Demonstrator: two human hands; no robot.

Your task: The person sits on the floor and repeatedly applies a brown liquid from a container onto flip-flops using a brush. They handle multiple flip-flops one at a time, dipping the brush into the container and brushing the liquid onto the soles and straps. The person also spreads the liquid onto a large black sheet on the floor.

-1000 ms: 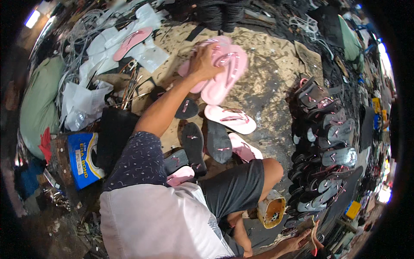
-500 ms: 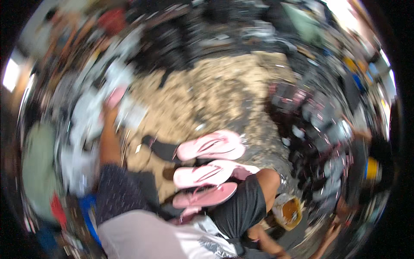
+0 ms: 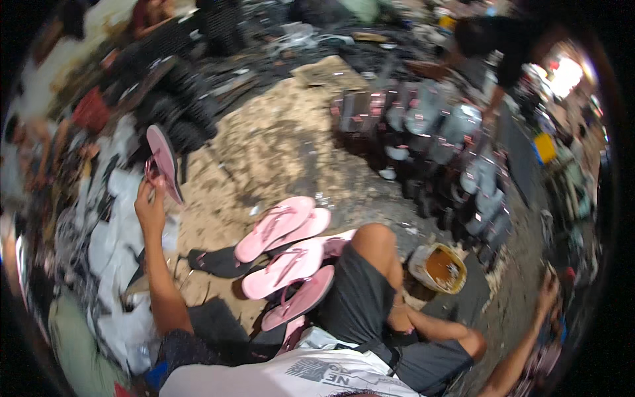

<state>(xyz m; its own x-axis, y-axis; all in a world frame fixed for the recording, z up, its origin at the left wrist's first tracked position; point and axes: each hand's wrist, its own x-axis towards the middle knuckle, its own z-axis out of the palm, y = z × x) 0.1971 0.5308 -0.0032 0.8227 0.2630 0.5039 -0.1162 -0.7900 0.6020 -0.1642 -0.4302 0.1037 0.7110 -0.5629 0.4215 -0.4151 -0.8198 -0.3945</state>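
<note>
My left hand (image 3: 152,192) is raised at the left, its fingers closed on the strap area of a pink flip-flop (image 3: 163,155) with a dark sole edge. Several more pink flip-flops (image 3: 283,268) lie in a loose, overlapping pile by my bent leg. A black sole piece (image 3: 221,261) pokes out to the left of that pile. My right hand (image 3: 548,292) is stretched far out to the right, close to a dark heap of mixed stuff. It is blurred and its fingers are hard to make out, so what it touches does not show.
A pale tub (image 3: 418,261) of brown liquid stands right of my knee. Beyond it sit rows of grey and black flip-flops (image 3: 423,119), where another person's arm (image 3: 494,102) reaches down. White plastic sheeting (image 3: 119,231) lies left, dark scraps (image 3: 231,89) at the back, worn tan flooring (image 3: 258,145) between.
My view has turned to the right. My left hand has lifted the pink flip-flop, which now stands upright in it. My right arm reaches further out to the right.
</note>
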